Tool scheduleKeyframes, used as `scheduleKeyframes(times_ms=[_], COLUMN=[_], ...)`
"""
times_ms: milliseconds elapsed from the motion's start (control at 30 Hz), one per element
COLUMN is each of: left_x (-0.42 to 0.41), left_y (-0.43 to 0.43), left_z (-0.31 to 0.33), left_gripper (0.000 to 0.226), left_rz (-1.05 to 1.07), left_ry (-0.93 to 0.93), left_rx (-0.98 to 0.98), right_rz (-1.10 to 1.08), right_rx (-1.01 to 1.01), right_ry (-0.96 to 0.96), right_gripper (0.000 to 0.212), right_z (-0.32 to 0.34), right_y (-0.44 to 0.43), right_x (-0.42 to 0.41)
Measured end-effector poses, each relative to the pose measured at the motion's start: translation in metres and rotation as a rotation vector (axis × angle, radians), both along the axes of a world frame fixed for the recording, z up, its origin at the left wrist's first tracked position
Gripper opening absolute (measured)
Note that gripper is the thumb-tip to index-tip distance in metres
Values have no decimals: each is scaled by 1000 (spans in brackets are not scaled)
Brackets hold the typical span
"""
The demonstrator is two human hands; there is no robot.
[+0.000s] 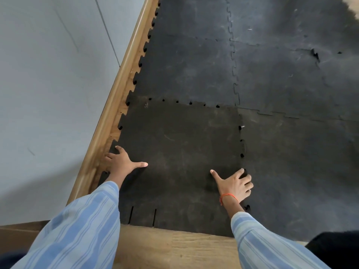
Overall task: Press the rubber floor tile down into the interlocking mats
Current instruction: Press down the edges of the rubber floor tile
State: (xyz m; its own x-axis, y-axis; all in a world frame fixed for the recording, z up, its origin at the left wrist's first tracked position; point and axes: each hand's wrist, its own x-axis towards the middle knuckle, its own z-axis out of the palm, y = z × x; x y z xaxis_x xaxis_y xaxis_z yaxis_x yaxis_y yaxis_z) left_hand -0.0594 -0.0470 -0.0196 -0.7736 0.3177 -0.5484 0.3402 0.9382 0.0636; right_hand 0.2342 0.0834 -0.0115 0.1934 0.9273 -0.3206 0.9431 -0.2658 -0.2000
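The wooden floor (174, 247) carries dark interlocking mats (272, 65), with the rubber floor tile (178, 152) nearest.

grey wall (48, 84) | wooden skirting (116, 90) | wood floor (174, 249)

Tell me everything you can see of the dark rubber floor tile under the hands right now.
The dark brownish-black square rubber floor tile lies flat in the corner by the wooden skirting board. Its surface looks scuffed and matte. Toothed interlocking edges meet the grey-black interlocking mats beyond and to the right; small gaps show along both seams. Two slits cut its near edge. The left hand presses its left edge, the right hand its right seam, fingers spread.
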Motion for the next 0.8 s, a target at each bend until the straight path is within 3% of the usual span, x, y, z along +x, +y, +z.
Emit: scheduleKeyframes(times_ms=[200, 367, 600, 800], left_x=[-4, -1, 0, 2], left_y=[0, 0, -3, 0], left_z=[-1, 2, 7, 9], left_gripper=[134, 132, 134, 132], left_rz=[-3, -3, -4, 2], left_ry=[-29, -25, -7, -34], left_rx=[-1, 2, 8, 16], right_rz=[81, 163, 228, 376], right_rx=[-30, -175, -279, -273], right_ry=[-15, 39, 196, 49], right_gripper=[126, 145, 144, 148], right_z=[-1, -1, 3, -3], right_y=[-9, -5, -1, -3], right_x=[3, 13, 33, 38])
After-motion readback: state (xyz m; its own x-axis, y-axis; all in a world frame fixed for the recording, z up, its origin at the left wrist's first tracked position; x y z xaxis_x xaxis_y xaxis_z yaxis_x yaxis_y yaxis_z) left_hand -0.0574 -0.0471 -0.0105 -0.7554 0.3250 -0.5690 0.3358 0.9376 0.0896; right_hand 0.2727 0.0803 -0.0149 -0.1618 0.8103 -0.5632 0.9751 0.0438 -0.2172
